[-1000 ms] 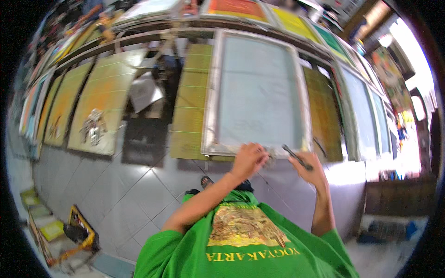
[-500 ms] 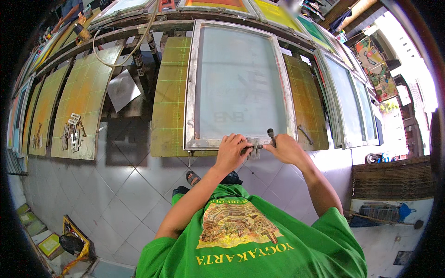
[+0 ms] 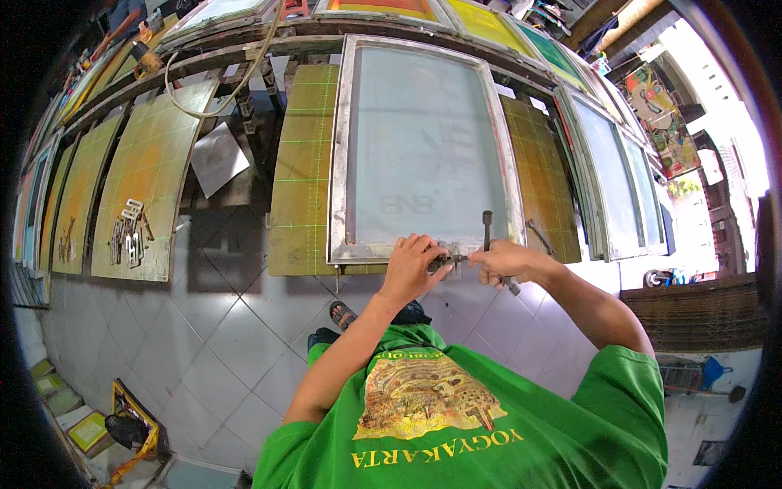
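- Since half a second ago, we see the dark metal bar-shaped tool [image 3: 487, 231] swing round in the right hand [image 3: 507, 262]: then it looked short, nearly end-on; now it shows at length, one end rising above the fist and the other poking out below.
- The right elbow also sits farther out than before, while the left hand [image 3: 411, 266] keeps its place.
- We count two hands: the right is closed round the tool's middle; the left has its fingers curled onto one small silver-grey metal clamp [image 3: 452, 255].
- That clamp sits at the lower edge of one large, whitish metal-rimmed frame with pale blue mesh [image 3: 419, 138], right of the edge's middle, between the hands.
- Olive-yellow boards with green grid lines [image 3: 301, 167] show on both sides of this frame; whether they are one piece, we cannot tell.
- Leftward we count at least two more boards, the nearer bearing a heap of small metal pieces [image 3: 130, 238], too jumbled to number.
- One white rectangular sheet [image 3: 220, 160] lies between the board groups.
- We see one dark strapped sandal [image 3: 343, 314] on the floor below.
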### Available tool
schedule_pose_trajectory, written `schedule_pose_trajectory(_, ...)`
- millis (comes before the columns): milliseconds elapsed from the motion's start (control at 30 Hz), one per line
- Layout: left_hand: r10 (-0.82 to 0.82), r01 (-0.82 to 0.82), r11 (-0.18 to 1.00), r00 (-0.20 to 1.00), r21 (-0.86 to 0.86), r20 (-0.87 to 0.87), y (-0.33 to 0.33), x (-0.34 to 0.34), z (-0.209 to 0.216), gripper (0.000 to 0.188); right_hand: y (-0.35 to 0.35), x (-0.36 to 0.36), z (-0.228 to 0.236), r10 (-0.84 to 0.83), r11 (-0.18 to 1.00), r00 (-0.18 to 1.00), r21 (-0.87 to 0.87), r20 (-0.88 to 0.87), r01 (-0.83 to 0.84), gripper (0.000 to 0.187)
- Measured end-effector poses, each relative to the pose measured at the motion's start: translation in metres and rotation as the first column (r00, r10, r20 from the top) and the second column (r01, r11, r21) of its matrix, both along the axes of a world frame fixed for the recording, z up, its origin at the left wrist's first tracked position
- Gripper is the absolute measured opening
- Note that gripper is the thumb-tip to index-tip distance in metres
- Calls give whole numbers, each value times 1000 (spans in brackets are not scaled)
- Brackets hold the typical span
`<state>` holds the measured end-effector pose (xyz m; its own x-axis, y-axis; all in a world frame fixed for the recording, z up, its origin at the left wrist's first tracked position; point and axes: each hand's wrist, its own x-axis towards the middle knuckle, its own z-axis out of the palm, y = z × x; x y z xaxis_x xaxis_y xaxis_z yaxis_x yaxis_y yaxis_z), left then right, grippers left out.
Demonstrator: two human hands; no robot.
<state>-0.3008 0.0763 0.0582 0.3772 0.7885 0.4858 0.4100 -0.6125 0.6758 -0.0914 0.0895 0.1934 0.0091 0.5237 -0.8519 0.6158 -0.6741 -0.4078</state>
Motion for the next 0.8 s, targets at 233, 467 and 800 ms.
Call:
schedule_pose_trajectory(233,-35,35,999,998,-3,43,0,-2,-1,21,13,-7,-6,365,929,918,-129,154,-348,20)
schedule_pose_trajectory(467,9,-9,1000,999,3,40,0,2,-5,18,-19,-7,26,460,-289,-42,105,887,-952,23)
schedule_pose_trajectory(800,48,-48,999,999,-3,-3,0,10,-8,39,-65,-10,-116,-291,352,922,925,255,-144,38)
